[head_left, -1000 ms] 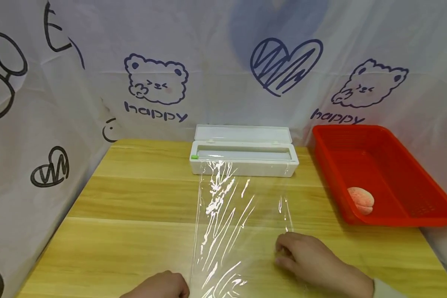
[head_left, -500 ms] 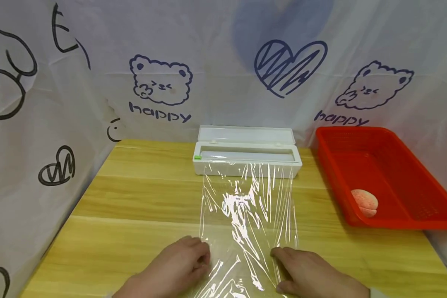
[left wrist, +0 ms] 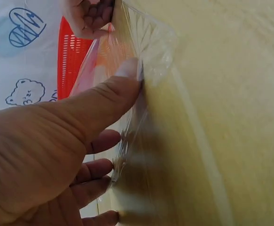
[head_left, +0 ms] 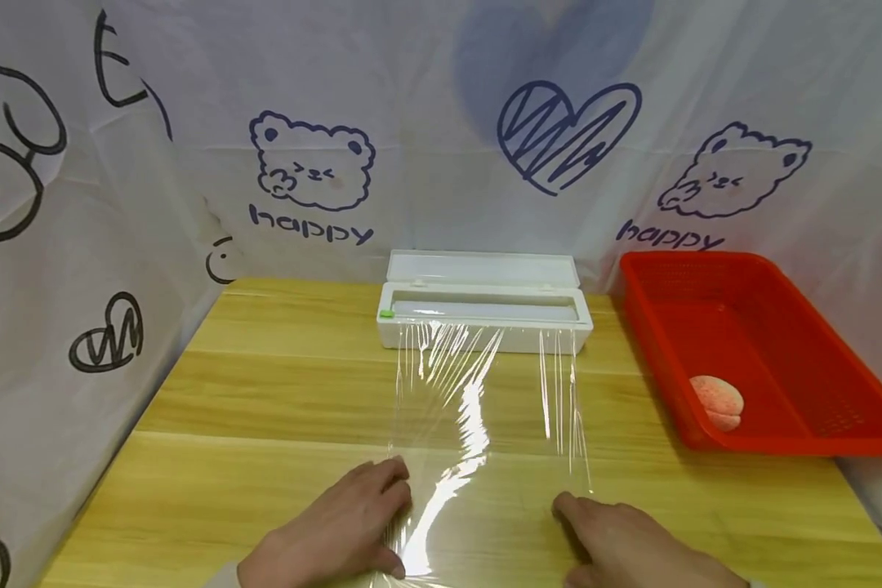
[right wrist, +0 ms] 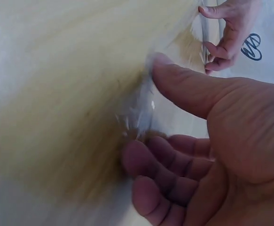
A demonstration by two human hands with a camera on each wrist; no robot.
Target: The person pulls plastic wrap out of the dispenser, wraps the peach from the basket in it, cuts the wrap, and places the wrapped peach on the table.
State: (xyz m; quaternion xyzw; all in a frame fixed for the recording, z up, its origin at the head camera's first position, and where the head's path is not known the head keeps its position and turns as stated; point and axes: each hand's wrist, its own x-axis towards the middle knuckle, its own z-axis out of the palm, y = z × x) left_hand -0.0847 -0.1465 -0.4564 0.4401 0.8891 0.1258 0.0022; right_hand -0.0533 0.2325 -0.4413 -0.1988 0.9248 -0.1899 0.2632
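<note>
Clear cling film (head_left: pixel 514 425) runs from a white dispenser box (head_left: pixel 478 336) toward me over the wooden table. My left hand (head_left: pixel 341 523) lies at the film's left edge, thumb and fingers spread apart and touching it. At the right edge is my right hand (head_left: pixel 625 539), its thumb extended and its fingers loosely bent. The left wrist view shows the left thumb (left wrist: pixel 113 92) against the crinkled film edge, with the fingers below. In the right wrist view, film (right wrist: pixel 139 110) stretches between the right thumb (right wrist: pixel 183 84) and the fingers, not visibly pinched.
The box's lid (head_left: pixel 481 268) stands raised at the back. To the right sits a red plastic basket (head_left: pixel 772 359) holding a peach-coloured, rounded item (head_left: pixel 719 400). A white cloth (head_left: pixel 441 122) with drawings hangs behind and to the left of the table (head_left: pixel 265 392).
My left hand has come forward into view, and its curled fingers have spread. The right hand has moved slightly toward me and opened out. The film now lies smoother.
</note>
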